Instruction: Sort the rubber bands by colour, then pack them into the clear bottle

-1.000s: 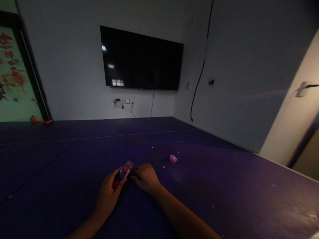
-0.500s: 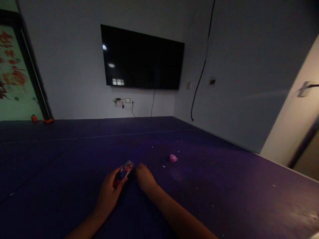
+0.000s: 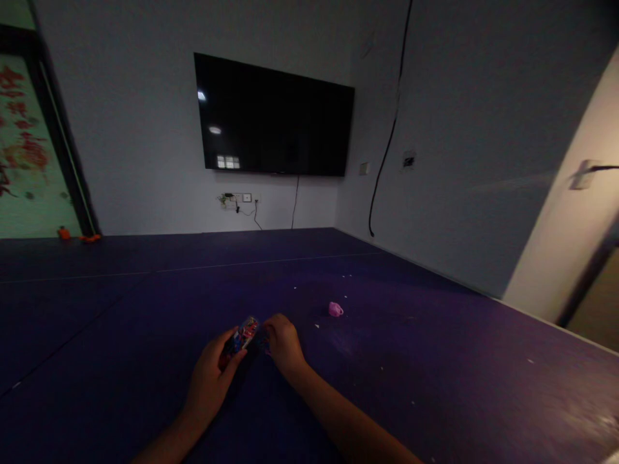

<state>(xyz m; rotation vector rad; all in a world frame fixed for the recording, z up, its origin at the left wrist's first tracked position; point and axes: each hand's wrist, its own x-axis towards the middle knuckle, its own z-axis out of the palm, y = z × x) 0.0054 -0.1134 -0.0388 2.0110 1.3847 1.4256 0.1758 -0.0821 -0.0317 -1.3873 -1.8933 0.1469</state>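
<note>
A small red and blue toy (image 3: 243, 334) is gripped in my left hand (image 3: 211, 370), just above the dark purple floor mat (image 3: 145, 335). My right hand (image 3: 284, 345) has curled fingers pinching at the toy's right end; what they hold there is too dark to make out. Both forearms reach in from the bottom edge. A small pink object (image 3: 335, 309) lies on the mat a short way beyond and to the right of my right hand.
A black wall television (image 3: 273, 117) hangs ahead, with sockets and cables (image 3: 236, 200) below it. A black cable (image 3: 387, 142) runs down the right wall. A door (image 3: 29, 142) with red decoration stands at far left. White specks dot the mat.
My right hand has lifted off the mat and closed its fingers onto the right end of the toy. My left hand keeps its grip, almost still.
</note>
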